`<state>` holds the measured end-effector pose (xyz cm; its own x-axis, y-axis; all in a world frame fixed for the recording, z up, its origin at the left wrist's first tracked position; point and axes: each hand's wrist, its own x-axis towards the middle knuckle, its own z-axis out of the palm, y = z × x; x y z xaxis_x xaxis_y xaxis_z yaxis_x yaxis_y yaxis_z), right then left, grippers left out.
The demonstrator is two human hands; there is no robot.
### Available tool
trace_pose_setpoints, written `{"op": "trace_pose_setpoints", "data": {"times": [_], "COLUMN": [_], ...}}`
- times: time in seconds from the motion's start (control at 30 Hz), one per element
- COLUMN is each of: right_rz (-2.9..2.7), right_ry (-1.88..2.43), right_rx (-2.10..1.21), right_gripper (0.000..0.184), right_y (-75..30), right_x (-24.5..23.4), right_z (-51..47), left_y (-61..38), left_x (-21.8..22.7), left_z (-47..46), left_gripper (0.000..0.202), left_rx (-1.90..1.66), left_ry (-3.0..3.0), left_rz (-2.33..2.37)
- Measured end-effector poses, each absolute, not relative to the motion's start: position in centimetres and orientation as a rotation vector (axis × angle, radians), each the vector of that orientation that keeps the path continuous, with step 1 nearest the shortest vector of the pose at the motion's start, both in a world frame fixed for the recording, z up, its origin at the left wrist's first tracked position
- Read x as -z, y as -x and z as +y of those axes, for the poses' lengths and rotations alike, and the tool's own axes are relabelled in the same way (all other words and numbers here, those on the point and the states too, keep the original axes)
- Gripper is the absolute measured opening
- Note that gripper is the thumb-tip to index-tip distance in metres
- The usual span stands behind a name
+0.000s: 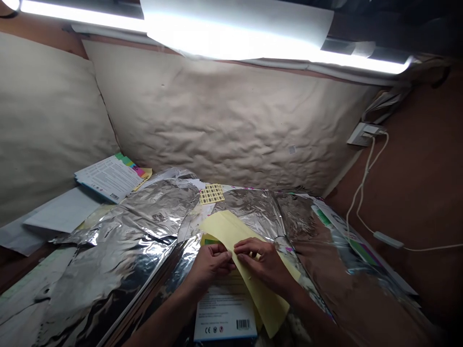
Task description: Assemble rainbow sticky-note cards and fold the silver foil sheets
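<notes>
Yellow sheet [222, 225] slants over printed card [224, 308] by foil-covered table [119, 255]'s near edge. Right hand [265, 264] pinches sheet's edge; left hand [211, 265], fingers curled, alongside, grip unclear. Label sheet [211, 194] near far edge.

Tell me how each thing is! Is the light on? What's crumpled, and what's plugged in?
Light tube: lit
Yellow sheet: partly covering the printed card
Left hand: fingers bent
Right hand: fingers bent, on yellow sheet
Silver sheeting: wrinkled
Wall paper: rumpled
Plug: in the outlet
Cards: overlapping
</notes>
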<state>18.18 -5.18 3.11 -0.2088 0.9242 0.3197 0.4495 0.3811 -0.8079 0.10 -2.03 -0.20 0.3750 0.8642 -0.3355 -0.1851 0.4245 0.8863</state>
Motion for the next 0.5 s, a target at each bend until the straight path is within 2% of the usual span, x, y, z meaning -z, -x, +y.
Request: {"op": "trace_pose_setpoints", "data": {"times": [0.5], "right_rz": [-1.768], "right_ry": [1.204], "right_rx": [-0.819], "right_gripper": [0.025], "right_y": [-17.78], "right_x": [-2.9], "right_z": [-5.38], "left_y": [-0.53], "left_x": [0.42], "left_z": [-2.25], "left_gripper": [0.039], "left_rx": [-0.825], "left_ry": [-0.951], "left_rz": [0.989]}}
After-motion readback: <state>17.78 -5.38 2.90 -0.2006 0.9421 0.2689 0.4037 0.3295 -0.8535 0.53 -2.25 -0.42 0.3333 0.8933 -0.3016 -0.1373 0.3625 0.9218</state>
